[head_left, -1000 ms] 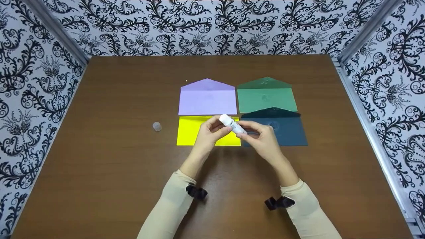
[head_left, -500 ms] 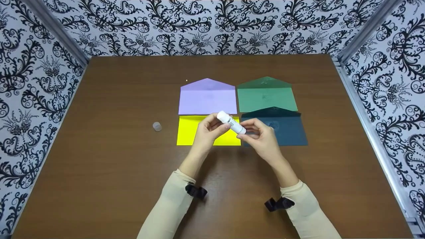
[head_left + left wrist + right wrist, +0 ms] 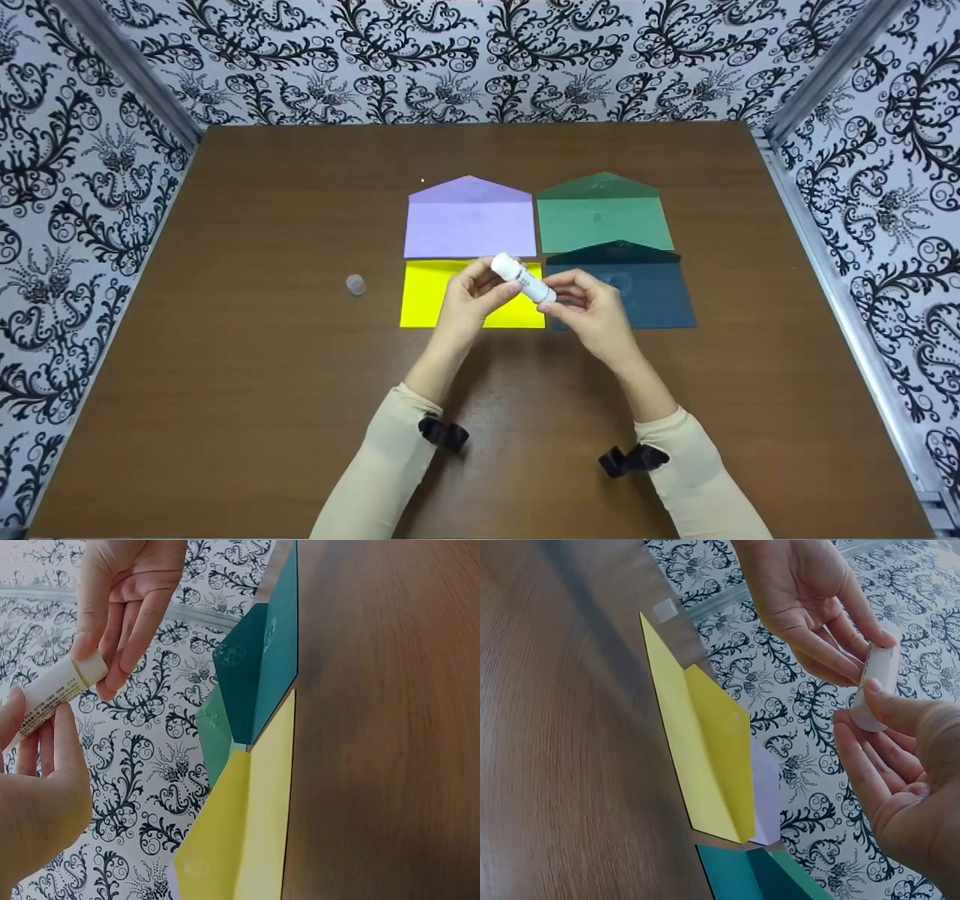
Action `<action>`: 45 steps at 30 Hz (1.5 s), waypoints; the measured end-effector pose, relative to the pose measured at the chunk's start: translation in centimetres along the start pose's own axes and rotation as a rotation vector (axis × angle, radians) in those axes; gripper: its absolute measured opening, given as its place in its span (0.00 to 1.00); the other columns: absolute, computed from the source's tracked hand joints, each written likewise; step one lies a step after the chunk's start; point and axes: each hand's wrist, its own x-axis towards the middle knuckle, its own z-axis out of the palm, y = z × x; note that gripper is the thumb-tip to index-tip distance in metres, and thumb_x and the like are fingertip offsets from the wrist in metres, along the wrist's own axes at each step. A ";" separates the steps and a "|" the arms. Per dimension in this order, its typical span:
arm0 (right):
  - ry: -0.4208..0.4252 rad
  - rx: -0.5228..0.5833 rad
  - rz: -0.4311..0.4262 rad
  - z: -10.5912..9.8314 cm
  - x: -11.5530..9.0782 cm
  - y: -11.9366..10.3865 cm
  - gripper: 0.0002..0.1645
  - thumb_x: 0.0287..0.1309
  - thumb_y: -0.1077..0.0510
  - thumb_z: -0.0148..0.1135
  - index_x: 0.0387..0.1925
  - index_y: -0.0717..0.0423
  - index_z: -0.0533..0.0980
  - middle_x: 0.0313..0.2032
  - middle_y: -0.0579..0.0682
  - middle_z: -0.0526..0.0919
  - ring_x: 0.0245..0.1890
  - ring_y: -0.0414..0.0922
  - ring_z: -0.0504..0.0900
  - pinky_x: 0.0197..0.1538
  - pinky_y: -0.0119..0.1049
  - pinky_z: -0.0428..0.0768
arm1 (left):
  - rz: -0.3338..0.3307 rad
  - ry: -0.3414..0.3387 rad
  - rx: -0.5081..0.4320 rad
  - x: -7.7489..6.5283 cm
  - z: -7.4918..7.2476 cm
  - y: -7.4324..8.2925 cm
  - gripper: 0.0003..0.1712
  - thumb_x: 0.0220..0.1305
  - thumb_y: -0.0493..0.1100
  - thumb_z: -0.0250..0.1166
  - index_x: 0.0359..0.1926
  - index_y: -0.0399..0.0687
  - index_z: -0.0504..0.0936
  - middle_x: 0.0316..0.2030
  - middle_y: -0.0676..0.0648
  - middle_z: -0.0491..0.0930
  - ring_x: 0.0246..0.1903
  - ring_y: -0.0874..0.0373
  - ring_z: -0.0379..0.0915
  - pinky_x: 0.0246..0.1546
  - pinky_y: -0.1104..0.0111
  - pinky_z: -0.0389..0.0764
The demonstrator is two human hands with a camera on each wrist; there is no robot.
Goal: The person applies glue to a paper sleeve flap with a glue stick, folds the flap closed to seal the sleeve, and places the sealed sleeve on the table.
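A white glue stick (image 3: 529,283) is held between both hands, tilted, above the yellow envelope (image 3: 424,300) and the dark blue envelope (image 3: 656,296). My left hand (image 3: 466,300) grips its body near the upper left end. At the lower right end, the fingers and thumb of my right hand (image 3: 598,319) pinch the base. Small print shows on the glue stick (image 3: 54,694) in the left wrist view. Both envelopes lie with their flaps unfolded; the hands partly cover the yellow one. A small translucent cap (image 3: 355,284) lies to the left on the table.
Behind the front pair lie a lilac envelope (image 3: 469,229) and a green envelope (image 3: 634,225), flaps unfolded away from the person. All lie on a brown wooden table (image 3: 247,375). Patterned panels (image 3: 480,60) stand behind and at both sides.
Over the first half second, my left hand shifts slightly up and left along with the glue stick, and more of its body shows. Since then the hands look nearly still.
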 end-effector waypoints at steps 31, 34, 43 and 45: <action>-0.161 0.612 0.405 -0.5 0.3 2.5 0.21 0.61 0.62 0.59 0.54 0.69 0.72 0.45 0.57 0.82 0.43 0.47 0.85 0.48 0.38 0.81 | -0.004 -0.021 -0.002 -0.1 -0.4 0.2 0.22 0.57 0.35 0.67 0.53 0.35 0.75 0.49 0.40 0.80 0.47 0.50 0.77 0.55 0.62 0.77; -0.162 0.622 0.425 -0.4 0.3 2.5 0.22 0.61 0.61 0.59 0.54 0.69 0.72 0.45 0.58 0.82 0.43 0.47 0.85 0.47 0.38 0.81 | -0.002 -0.021 -0.001 -0.2 -0.4 0.2 0.22 0.57 0.36 0.67 0.53 0.35 0.76 0.48 0.40 0.80 0.47 0.50 0.77 0.55 0.62 0.77; -0.160 0.702 0.454 -0.3 0.3 2.6 0.23 0.62 0.60 0.58 0.55 0.70 0.70 0.44 0.58 0.82 0.41 0.46 0.85 0.47 0.36 0.82 | 0.006 -0.023 -0.023 -0.1 -0.5 0.0 0.21 0.58 0.34 0.66 0.53 0.33 0.75 0.48 0.40 0.80 0.47 0.51 0.77 0.55 0.62 0.77; -0.166 0.717 0.452 -0.2 0.3 2.7 0.23 0.63 0.59 0.57 0.55 0.69 0.71 0.45 0.58 0.81 0.42 0.46 0.84 0.48 0.36 0.81 | 0.001 -0.020 -0.027 -0.1 -0.6 0.0 0.21 0.58 0.33 0.66 0.53 0.33 0.75 0.48 0.40 0.80 0.47 0.51 0.77 0.55 0.62 0.76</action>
